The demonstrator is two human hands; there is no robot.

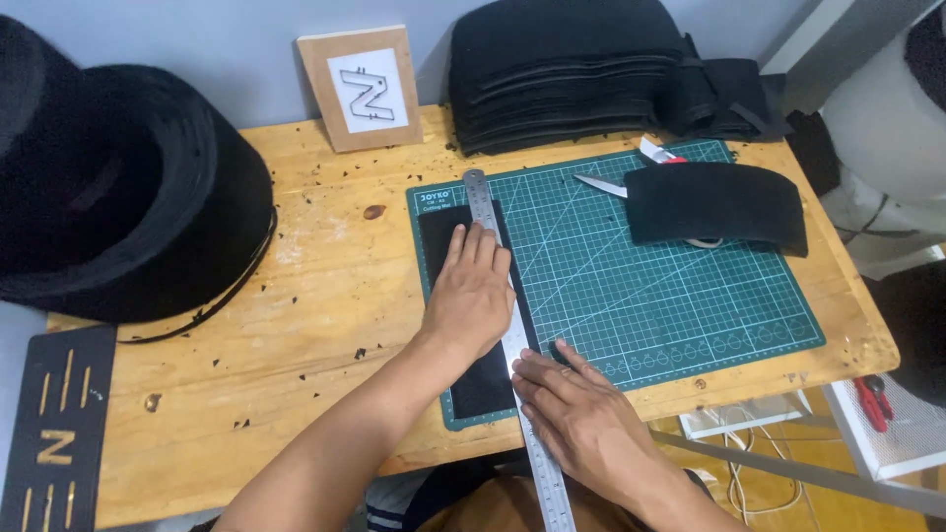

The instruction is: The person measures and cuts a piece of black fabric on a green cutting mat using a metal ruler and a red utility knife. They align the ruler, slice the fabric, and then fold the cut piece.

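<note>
My left hand (pixel 471 293) lies flat, fingers together, pressing a long steel ruler (pixel 485 202) down on a black felt strip (pixel 440 232). The strip lies along the left side of a green cutting mat (pixel 680 296). My right hand (pixel 581 409) is at the mat's near edge, right beside the ruler, closed around a small dark tool whose tip shows at the ruler's edge; what the tool is I cannot tell. The ruler runs from the mat's far edge past the table's near edge.
A curved black felt piece (pixel 714 202) lies on the mat's far right, over scissors (pixel 603 184). A stack of black felt (pixel 572 74) stands at the back, a big felt roll (pixel 118 187) at left, a small framed sign (pixel 363 89) against the wall. Scraps dot the wooden table (pixel 296 325).
</note>
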